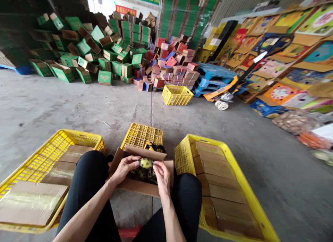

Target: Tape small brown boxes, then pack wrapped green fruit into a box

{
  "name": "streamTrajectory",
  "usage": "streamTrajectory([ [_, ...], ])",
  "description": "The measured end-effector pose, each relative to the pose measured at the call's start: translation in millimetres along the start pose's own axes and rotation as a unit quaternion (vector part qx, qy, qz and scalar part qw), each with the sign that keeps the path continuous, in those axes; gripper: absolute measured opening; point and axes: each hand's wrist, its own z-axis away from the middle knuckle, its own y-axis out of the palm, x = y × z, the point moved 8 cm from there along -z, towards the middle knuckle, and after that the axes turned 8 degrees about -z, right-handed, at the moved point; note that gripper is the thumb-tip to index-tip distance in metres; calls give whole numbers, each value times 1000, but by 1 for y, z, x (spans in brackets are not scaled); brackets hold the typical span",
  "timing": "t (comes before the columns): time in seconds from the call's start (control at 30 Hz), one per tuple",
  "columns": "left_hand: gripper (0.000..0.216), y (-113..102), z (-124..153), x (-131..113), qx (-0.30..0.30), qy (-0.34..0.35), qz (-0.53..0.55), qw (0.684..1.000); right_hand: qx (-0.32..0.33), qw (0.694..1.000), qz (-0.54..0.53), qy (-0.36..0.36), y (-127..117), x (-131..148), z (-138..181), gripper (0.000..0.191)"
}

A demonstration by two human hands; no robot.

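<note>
Both my hands meet over an open cardboard box [135, 186] that rests between my knees. My left hand [124, 168] and my right hand [161, 172] pinch a small round yellow-green fruit [145, 162] from either side, fingers closed on it. Below the fruit, the box holds several dark, round fruits [142, 175]. Behind the box stands an upturned yellow crate [142, 134] with a dark object [156, 147] lying on it.
A yellow crate [39, 155] lined with cardboard sits at my left, another [229, 155] at my right. Further off on the concrete floor are a small yellow basket [177, 95], piles of green boxes [85, 51] and red boxes [171, 67], blue pallets [215, 75] and a pallet jack [226, 94].
</note>
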Motion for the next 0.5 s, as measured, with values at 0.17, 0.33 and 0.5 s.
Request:
streamTrajectory([
  [0.17,41,-5,-3,3,-23,4,29,999,9,1000,-11,1,1,-6,-2,45],
  [0.33,42,-8,-4,3,-41,-4,61,997,16,999,-27,14,6,-6,-1,41],
  [0.5,43,-10,-4,1,-58,-8,83,995,10,997,-64,41,8,-6,3,38],
])
